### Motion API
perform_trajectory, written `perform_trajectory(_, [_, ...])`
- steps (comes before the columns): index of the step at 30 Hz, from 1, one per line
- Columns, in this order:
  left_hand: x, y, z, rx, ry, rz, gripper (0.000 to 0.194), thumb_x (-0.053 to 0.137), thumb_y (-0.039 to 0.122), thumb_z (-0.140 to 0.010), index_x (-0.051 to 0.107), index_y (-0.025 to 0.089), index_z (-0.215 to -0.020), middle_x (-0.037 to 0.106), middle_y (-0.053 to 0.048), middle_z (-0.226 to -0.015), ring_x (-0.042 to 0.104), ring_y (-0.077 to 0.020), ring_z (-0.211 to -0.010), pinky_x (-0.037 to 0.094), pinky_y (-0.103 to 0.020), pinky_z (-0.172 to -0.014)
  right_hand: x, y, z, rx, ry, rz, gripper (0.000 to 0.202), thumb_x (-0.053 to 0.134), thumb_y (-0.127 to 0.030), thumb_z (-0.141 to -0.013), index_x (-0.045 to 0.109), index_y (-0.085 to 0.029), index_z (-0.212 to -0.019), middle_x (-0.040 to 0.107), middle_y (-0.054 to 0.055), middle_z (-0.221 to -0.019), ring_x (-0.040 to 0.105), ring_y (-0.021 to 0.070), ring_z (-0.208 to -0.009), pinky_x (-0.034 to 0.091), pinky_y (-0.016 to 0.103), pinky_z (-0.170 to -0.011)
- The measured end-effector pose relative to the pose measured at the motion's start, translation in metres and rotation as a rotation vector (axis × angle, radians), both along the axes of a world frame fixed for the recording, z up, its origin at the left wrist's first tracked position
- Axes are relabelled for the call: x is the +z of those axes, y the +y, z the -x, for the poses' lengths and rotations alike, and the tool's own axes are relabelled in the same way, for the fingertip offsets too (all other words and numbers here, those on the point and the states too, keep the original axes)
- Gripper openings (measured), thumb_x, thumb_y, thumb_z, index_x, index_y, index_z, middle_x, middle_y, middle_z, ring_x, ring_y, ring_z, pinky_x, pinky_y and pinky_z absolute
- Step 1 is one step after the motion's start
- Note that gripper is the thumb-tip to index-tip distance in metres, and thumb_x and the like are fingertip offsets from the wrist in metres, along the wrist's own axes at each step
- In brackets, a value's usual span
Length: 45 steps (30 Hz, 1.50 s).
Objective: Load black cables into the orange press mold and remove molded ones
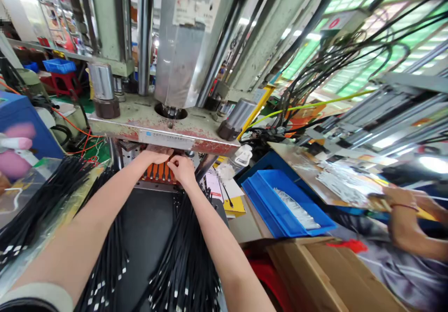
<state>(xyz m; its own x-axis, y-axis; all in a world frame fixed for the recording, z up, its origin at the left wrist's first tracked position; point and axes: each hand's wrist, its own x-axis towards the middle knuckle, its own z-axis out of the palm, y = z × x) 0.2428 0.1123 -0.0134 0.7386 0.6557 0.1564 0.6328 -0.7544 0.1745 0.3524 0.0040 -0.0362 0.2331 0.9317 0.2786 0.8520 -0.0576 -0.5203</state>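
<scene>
Under the press plate [168,137] sits an orange-brown mould block [150,171] with several black cable ends [164,171] lying side by side in its slots. My left hand [159,156] reaches over the block's back edge, fingers drawn together and partly hidden. At the block's right side my right hand [182,168] has thumb and forefinger pinched together; whatever lies between them is too small to make out. Below my right forearm hangs a thick bundle of black cables [185,251] with pale metal tips. Another black cable bundle [108,256] lies beneath my left forearm.
More black cables [45,195] lie at the far left. A blue bin [259,195] holding pale pieces stands to the right, behind a cardboard box [315,270]. A co-worker's arm [402,218] is at the right edge. Steel guide posts [145,37] rise above the plate.
</scene>
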Motion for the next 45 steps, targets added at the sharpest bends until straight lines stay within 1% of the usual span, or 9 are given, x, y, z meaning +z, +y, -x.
perform_trajectory(4, [0.007,-0.013,0.007,-0.016,-0.008,-0.015,0.043,0.031,0.039,-0.099,0.060,0.020,-0.125,0.063,-0.008,-0.129,0.056,-0.0201,-0.121,0.037,-0.034,-0.107,0.002,-0.007,-0.003,0.013,-0.009,-0.033,0.013,0.065,-0.027,-0.085,0.072,-0.018,-0.092,0.068,0.005,-0.081,0.063,0.0182,-0.082,0.045,0.027,-0.080])
perform_trajectory(7, [-0.001,-0.040,0.046,-0.017,-0.058,-0.064,0.048,0.025,0.040,-0.100,0.052,0.018,-0.134,0.062,-0.011,-0.130,0.057,-0.0223,-0.119,0.039,-0.037,-0.105,-0.002,-0.048,-0.018,0.003,-0.091,-0.071,0.020,0.057,-0.027,-0.092,0.069,-0.015,-0.104,0.069,0.009,-0.094,0.065,0.0186,-0.087,0.046,0.027,-0.082])
perform_trajectory(13, [-0.038,-0.096,0.144,0.427,0.138,-0.234,0.044,0.037,0.041,-0.093,0.066,0.008,-0.096,0.062,-0.023,-0.100,0.058,-0.0392,-0.104,0.049,-0.050,-0.082,-0.022,-0.137,-0.038,-0.214,-0.390,0.496,0.038,0.050,-0.043,-0.095,0.071,-0.013,-0.085,0.071,0.019,-0.084,0.070,0.0308,-0.080,0.046,0.035,-0.067])
perform_trajectory(19, [-0.050,-0.092,0.163,0.517,0.299,-0.053,0.037,0.032,0.029,-0.091,0.064,0.011,-0.092,0.063,-0.021,-0.101,0.064,-0.0359,-0.095,0.051,-0.045,-0.074,-0.033,-0.148,-0.042,-0.205,-0.178,0.463,0.021,0.052,-0.029,-0.093,0.067,-0.018,-0.083,0.074,0.010,-0.085,0.070,0.0258,-0.085,0.043,0.030,-0.071])
perform_trajectory(24, [-0.020,-0.087,0.165,0.370,-0.054,0.007,0.029,0.032,0.030,-0.092,0.058,0.016,-0.094,0.068,-0.011,-0.087,0.066,-0.0256,-0.082,0.049,-0.035,-0.075,-0.018,-0.147,-0.033,-0.131,0.065,0.166,0.017,0.045,-0.029,-0.096,0.058,-0.020,-0.088,0.069,0.001,-0.069,0.066,0.0184,-0.065,0.041,0.025,-0.064])
perform_trajectory(30, [0.045,-0.125,0.129,0.029,-0.448,0.135,0.022,0.044,0.035,-0.095,0.057,0.018,-0.101,0.063,0.001,-0.074,0.059,-0.0133,-0.064,0.044,-0.024,-0.064,0.033,-0.141,0.014,0.275,0.324,-0.036,0.014,0.047,-0.028,-0.094,0.053,-0.022,-0.082,0.065,-0.003,-0.066,0.060,0.0126,-0.059,0.042,0.021,-0.062])
perform_trajectory(34, [0.079,-0.148,0.100,-0.152,-0.630,0.293,0.020,0.048,0.033,-0.095,0.058,0.016,-0.099,0.063,-0.001,-0.080,0.058,-0.0104,-0.067,0.045,-0.020,-0.062,0.060,-0.138,0.033,0.356,0.464,-0.227,0.014,0.049,-0.027,-0.094,0.054,-0.021,-0.082,0.062,-0.004,-0.065,0.058,0.0108,-0.058,0.042,0.021,-0.061])
perform_trajectory(40, [0.103,-0.155,0.072,-0.313,-0.732,0.348,0.018,0.052,0.025,-0.093,0.067,0.014,-0.090,0.061,-0.002,-0.081,0.058,-0.0080,-0.064,0.046,-0.017,-0.058,0.074,-0.128,0.033,0.298,0.625,-0.381,0.014,0.051,-0.031,-0.094,0.054,-0.020,-0.086,0.060,-0.004,-0.065,0.054,0.0103,-0.055,0.042,0.021,-0.056])
perform_trajectory(45, [0.109,-0.150,0.055,-0.339,-0.727,0.418,0.015,0.055,0.021,-0.088,0.064,0.013,-0.080,0.057,0.001,-0.069,0.053,-0.0062,-0.052,0.043,-0.017,-0.050,0.073,-0.126,0.032,0.321,0.411,-0.428,0.024,0.044,-0.031,-0.098,0.054,-0.020,-0.080,0.058,-0.001,-0.069,0.055,0.0115,-0.063,0.042,0.022,-0.062])
